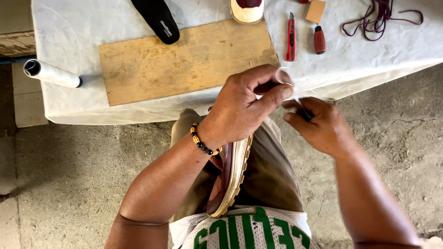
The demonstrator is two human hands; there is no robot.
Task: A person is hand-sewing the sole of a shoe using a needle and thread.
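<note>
The only label in view is a small white printed mark on the black insole (157,19), which lies at the top of the table, its tip resting over the wooden board's (184,64) far edge. No packages, signs or screens show.

The wooden board (184,62) on the bench (69,37) is lying bare, giving open room. An insole (157,18) and a second shoe (247,10) are crowding its far edge; a utility knife (290,37), a red-handled tool (319,39) and laces (380,16) are occupying the right side, a thread spool (50,73) the left corner.
</note>
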